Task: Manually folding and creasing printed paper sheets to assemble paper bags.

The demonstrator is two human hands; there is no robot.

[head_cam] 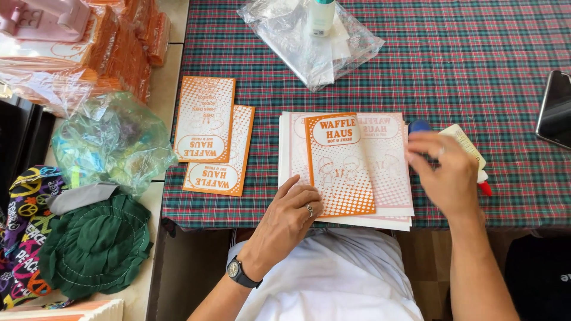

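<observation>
A stack of pale printed paper sheets [389, 160] lies on the plaid tablecloth [476, 71] at the near table edge. On top sits an orange-and-white folded paper bag [339, 163]. My left hand [294, 205], with a ring and a wristwatch, presses flat on the bag's lower left corner. My right hand [443, 172] hovers, blurred, over the stack's right edge, fingers loosely apart and holding nothing. Just behind it lies a cream glue bottle [467, 145] with a red tip, beside a blue cap [419, 125].
Two finished orange bags [205, 119] overlap left of the stack. A clear plastic bag [309, 41] with a white bottle [321, 16] lies at the back. A dark phone [556, 107] rests far right. Wrapped orange bundles [113, 53], a crumpled plastic bag [110, 139] and green cloth [95, 246] fill the left.
</observation>
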